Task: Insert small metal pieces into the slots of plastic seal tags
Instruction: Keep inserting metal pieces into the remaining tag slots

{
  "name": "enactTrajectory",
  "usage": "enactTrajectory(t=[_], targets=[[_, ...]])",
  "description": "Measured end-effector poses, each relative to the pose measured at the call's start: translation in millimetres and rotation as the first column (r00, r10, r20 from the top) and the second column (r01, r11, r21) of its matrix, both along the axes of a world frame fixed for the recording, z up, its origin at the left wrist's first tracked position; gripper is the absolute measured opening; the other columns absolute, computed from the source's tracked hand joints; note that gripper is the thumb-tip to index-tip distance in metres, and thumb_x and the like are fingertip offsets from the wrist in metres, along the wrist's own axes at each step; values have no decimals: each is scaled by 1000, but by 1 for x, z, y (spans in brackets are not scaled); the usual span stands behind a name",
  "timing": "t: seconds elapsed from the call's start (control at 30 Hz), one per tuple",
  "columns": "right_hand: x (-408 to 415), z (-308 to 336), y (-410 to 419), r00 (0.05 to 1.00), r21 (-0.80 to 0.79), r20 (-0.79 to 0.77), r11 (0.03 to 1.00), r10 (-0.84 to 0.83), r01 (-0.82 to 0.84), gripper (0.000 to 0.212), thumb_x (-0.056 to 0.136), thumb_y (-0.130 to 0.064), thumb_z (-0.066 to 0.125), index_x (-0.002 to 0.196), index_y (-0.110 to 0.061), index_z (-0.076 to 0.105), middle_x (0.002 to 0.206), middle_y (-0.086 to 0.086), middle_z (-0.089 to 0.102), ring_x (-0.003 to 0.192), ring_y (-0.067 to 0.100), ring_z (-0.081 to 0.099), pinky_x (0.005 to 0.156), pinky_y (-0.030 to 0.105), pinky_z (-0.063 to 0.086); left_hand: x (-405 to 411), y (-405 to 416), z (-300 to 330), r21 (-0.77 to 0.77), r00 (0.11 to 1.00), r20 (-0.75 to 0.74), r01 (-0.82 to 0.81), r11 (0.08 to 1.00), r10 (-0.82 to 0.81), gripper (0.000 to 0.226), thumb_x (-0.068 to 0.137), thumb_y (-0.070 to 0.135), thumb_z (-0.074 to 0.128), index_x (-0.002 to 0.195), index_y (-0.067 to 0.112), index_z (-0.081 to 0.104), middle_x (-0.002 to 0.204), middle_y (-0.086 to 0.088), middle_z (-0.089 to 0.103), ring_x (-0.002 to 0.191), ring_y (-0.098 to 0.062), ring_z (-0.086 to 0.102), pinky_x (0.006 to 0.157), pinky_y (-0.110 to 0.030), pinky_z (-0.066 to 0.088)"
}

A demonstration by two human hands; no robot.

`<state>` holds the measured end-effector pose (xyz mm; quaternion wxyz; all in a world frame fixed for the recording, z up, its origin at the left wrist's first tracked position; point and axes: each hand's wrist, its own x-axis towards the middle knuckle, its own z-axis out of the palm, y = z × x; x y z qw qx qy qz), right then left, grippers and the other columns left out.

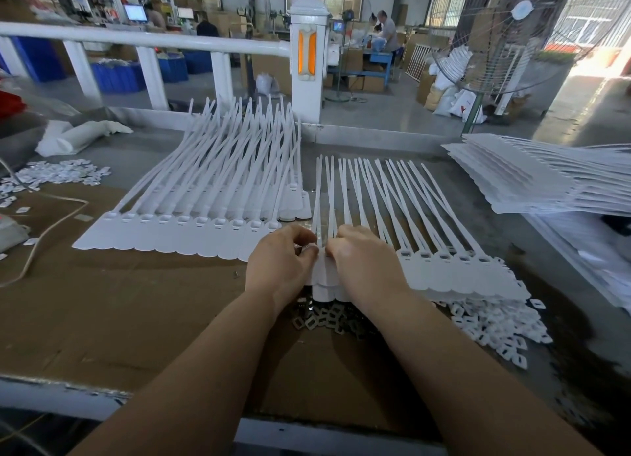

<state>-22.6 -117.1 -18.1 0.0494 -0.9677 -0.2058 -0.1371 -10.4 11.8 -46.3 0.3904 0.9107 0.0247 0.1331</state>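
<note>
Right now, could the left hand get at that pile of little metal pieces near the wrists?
Probably yes. The metal pieces lie uncovered on the cardboard just below the left hand, with nothing between, though it is busy pinching at the seal tags.

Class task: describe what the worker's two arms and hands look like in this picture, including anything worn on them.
Both forearms come in bare from the bottom edge, with no sleeves in view. The left hand and right hand wear no gloves. No watch, ring, bracelet or other marking shows on either wrist or hand.
</note>
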Motion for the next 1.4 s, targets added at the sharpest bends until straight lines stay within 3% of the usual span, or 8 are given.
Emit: enactTrajectory(t=[0.27,0.4,0.67,0.93,1.1,1.27,1.4], targets=[[-4,7,-3,996,14,-93,1000,14,-13,27,93,-10,41,112,-11,61,107,3,52,105,19,47,87,31,43,1,1,-1,2,1000,11,6,1000,-6,9,88,28,61,96,31,63,86,18,58,79,-5,53,66,-21,36],[-12,10,-13,998,87,-57,996,2,3,26,91,-9,49,113,-16,62,106,1,57,104,17,50,87,27,41,1,1,-2,5,1000,14,12,1000,-12,7,88,30,61,95,32,62,83,20,57,77,-3,52,65,-20,35],[-33,21,-58,970,176,-98,956,-221,235,23,90,-9,56,106,-21,67,98,-3,66,82,10,57,82,24,49,0,1,-1,-9,1000,19,24,1000,-23,9,88,28,60,87,36,56,80,22,55,72,2,49,58,-15,33],[-50,42,-107,870,85,-265,888,-416,451,14,87,-16,63,96,-25,71,93,-2,71,79,12,64,81,32,54,-1,0,0,-20,999,18,27,999,-27,7,88,28,60,88,34,57,81,21,56,72,1,50,66,-22,37],[-57,47,-114,861,68,-323,898,-392,435,12,86,-16,65,85,-28,69,87,-7,69,77,9,62,76,25,51,-2,0,0,-21,1000,14,23,1000,-22,6,88,27,60,89,33,59,81,18,58,73,0,51,67,-23,38],[-59,51,-113,826,-5,-424,913,-372,408,11,86,-18,66,87,-28,69,92,-6,67,83,9,62,81,24,50,-1,0,0,-13,1000,11,16,1000,-16,7,88,27,60,87,34,58,77,18,56,69,3,50,57,-18,36],[-65,49,-119,853,8,-403,931,-331,365,20,81,-17,70,72,-34,65,77,-12,66,74,5,63,74,23,52,0,0,-1,-6,1000,15,14,1000,-13,8,88,27,60,86,35,58,75,19,55,69,3,50,57,-16,35]])
